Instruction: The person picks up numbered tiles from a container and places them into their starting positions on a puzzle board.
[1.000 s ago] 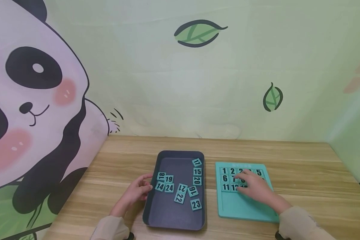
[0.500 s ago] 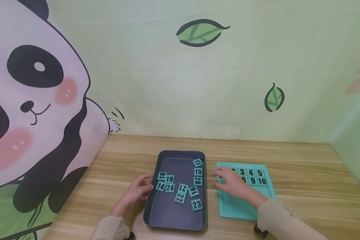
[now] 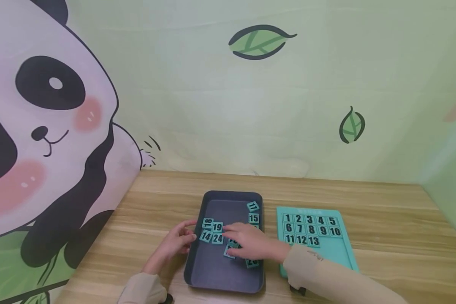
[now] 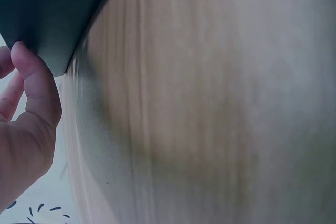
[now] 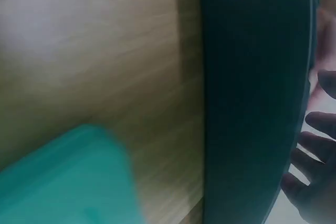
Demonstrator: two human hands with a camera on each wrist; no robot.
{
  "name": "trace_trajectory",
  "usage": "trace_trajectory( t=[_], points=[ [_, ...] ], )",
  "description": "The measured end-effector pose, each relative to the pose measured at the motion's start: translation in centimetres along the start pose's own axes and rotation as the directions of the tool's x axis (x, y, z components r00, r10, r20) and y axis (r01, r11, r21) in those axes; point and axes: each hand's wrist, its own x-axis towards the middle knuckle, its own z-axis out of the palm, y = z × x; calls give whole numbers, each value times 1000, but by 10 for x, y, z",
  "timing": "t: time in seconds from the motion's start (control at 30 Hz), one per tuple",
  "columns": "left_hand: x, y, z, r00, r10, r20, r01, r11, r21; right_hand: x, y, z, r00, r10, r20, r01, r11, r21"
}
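Observation:
In the head view, my right hand (image 3: 252, 241) hovers over the dark tray (image 3: 213, 272), fingers spread and nothing visibly held. It covers some of the teal number tiles there; tiles 19 (image 3: 217, 227), 14 (image 3: 205, 236) and 15 (image 3: 253, 218) show beside it. My left hand (image 3: 176, 242) rests against the tray's left side, its fingers relaxed. The left wrist view has that thumb (image 4: 39, 85) touching the outer wall (image 4: 58, 19). Right of the tray lies a teal board (image 3: 336, 249), with tiles numbered 1 to 13 in rows and a bare lower part.
Both the tray and the board lie on a wood-grain table (image 3: 167, 185). Behind it stands a pale green backdrop (image 3: 190, 126) printed with a panda (image 3: 76, 177) and leaves. Tile 17 (image 3: 253, 206) sits in the tray's far right corner.
My right hand has left the board and travelled left to above the tray. Tile 13 on the board, hidden under that hand before, now shows. The left hand has stayed at the tray.

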Motion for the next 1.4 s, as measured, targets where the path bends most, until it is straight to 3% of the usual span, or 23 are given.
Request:
trace_trajectory(
  t=[0.2, 0.33, 0.43, 0.53, 0.67, 1.03, 1.17, 1.4],
  points=[
    [-1, 2, 0, 1000, 6, 18, -6, 1000, -7, 21, -10, 12, 994, -15, 111, 27, 994, -104],
    [-4, 3, -2, 997, 50, 50, -49, 999, -15, 31, -15, 20, 984, -14, 176, 45, 984, -171],
    [-5, 2, -3, 996, 66, 56, -65, 998, -17, 33, -18, 24, 979, -8, 205, 51, 978, -205],
    [-3, 2, -1, 998, 42, 49, -42, 999, -13, 32, -19, 25, 978, -1, 208, 47, 975, -217],
    [0, 1, 1, 1000, -1, 24, 2, 1000, -18, 29, -17, 24, 981, -15, 194, 56, 977, -207],
    [1, -1, 1, 1000, -6, -9, 5, 1000, -18, 15, -7, 23, 987, -147, 68, 154, 982, -106],
    [2, -2, 1, 1000, -7, -11, 6, 1000, -13, 13, -9, 24, 995, -97, -1, 97, 993, -70],
    [1, -1, 1, 1000, -10, -7, 9, 1000, -23, 20, -16, 30, 995, 71, -64, -71, 997, 5]
  ],
)
